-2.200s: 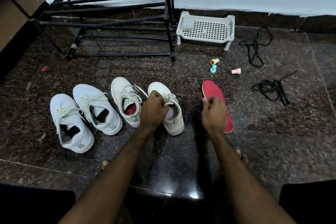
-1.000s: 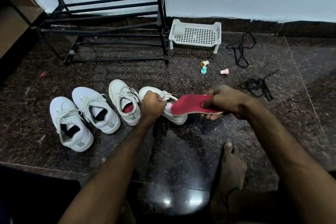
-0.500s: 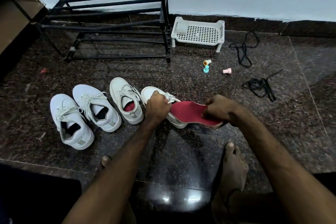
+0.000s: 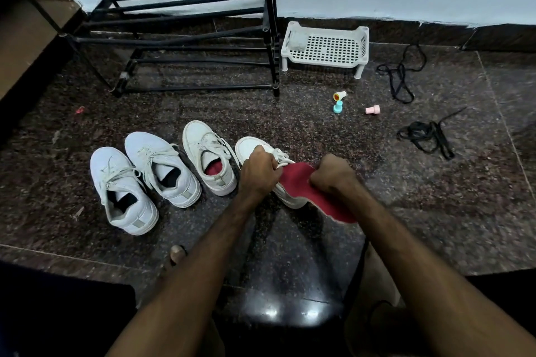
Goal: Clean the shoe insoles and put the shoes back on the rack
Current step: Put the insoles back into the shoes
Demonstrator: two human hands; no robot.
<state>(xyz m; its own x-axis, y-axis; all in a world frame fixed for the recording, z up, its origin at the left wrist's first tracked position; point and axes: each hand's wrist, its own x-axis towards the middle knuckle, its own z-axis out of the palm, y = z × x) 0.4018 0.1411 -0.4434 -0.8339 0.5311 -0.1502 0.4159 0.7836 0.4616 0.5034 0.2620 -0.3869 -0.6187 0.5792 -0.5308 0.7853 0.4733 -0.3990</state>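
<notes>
Several white sneakers stand in a row on the dark floor. My left hand grips the rightmost sneaker at its tongue and laces. My right hand holds a red insole, whose front end lies at that shoe's opening while its heel end sticks out toward me. The sneaker to its left has a red insole inside. The two leftmost sneakers show dark interiors.
A black metal shoe rack stands against the wall at the back left. A white perforated plastic tray sits beside it. Three small caps and black laces lie on the floor at right. My bare foot is below.
My right hand picked the red insole off the floor, carried it left to the rightmost sneaker and turned it toe-first into the opening. My left hand kept its grip on the shoe.
</notes>
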